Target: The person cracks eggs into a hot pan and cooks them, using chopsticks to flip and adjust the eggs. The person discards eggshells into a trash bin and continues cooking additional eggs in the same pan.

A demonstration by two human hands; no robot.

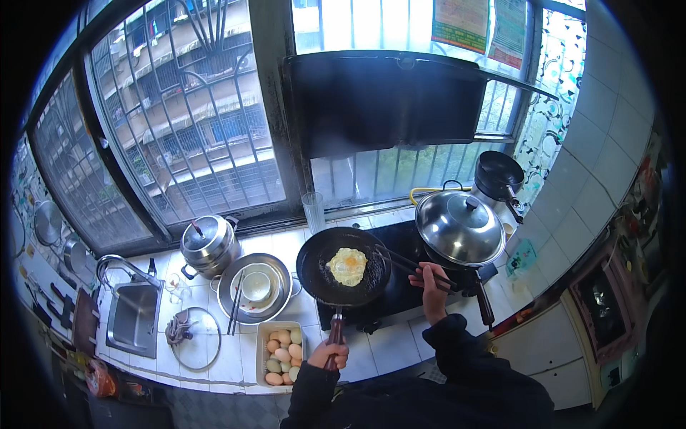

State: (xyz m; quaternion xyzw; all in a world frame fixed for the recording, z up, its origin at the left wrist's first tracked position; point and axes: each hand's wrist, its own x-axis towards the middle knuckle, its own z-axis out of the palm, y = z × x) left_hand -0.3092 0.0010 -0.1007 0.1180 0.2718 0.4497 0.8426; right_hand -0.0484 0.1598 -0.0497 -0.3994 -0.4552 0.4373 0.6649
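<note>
My left hand point(328, 354) is closed around the dark wooden handle of a black frying pan point(316, 279), which is on the left side of the black gas stove point(399, 300). A fried egg point(348, 266) with a pale yellow yolk lies in the pan. In my right hand point(431, 287) is a pair of dark chopsticks point(402, 260), their tips over the pan's right side, to the right of the egg. Whether the tips touch the pan, I cannot tell.
A lidded wok point(450, 230) stands at the stove's right. Left of the pan are a steel basin point(222, 297) holding bowls, an egg basket point(261, 354), a steel pot point(214, 249), a glass lid point(206, 348) and a sink point(131, 319). A tall glass point(314, 212) stands behind.
</note>
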